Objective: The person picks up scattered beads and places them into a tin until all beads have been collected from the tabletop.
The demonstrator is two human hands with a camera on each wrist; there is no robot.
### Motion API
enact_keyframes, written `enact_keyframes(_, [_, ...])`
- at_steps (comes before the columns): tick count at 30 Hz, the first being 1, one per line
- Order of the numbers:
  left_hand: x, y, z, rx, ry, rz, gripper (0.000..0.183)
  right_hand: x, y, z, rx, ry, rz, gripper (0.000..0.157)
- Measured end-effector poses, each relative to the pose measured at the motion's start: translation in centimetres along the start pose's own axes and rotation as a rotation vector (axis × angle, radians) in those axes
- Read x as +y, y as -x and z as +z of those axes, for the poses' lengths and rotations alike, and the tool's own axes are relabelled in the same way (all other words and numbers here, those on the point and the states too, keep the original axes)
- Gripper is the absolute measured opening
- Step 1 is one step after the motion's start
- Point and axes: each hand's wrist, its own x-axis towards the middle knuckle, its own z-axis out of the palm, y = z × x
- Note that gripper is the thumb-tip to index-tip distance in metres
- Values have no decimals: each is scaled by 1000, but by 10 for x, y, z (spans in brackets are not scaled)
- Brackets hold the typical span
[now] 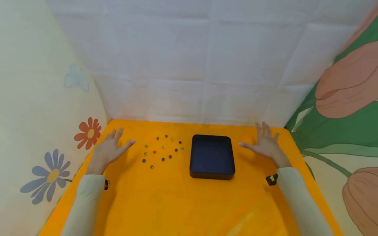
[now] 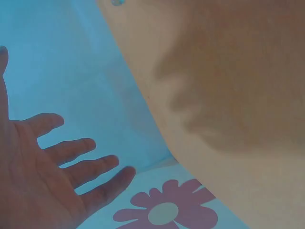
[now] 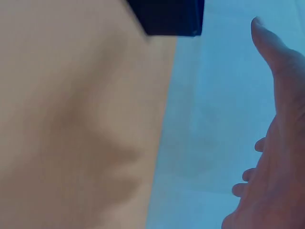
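Over the left side of the table, my left hand [image 1: 110, 150] is spread with nothing in it; the left wrist view shows its fingers [image 2: 71, 150] apart. Several small glassy beads [image 1: 164, 147], blue, green and amber, lie scattered to the right of that hand. A square black tray [image 1: 212, 155] with low walls sits right of the beads, its dark floor bare. My right hand [image 1: 267, 146] is held to the right of the tray, thumb pointing toward it and fingers extended, holding nothing. In the right wrist view a corner of the tray [image 3: 174, 19] shows at the top.
An orange cloth [image 1: 165, 203] covers the table. A white sheet [image 1: 177, 65] hangs along the back edge. Flowered cloths stand at the left [image 1: 35, 108] and right [image 1: 348, 131]. Dark wrist devices [image 1: 272, 179] sit at both sleeves.
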Motion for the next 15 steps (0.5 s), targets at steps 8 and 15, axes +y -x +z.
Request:
enact_keyframes(8, [13, 5, 2, -32, 90, 25, 103, -13, 8, -2, 24, -38, -25, 136])
enact_keyframes(15, [18, 16, 8, -22, 174, 76, 99, -23, 14, 7, 29, -60, -55, 133])
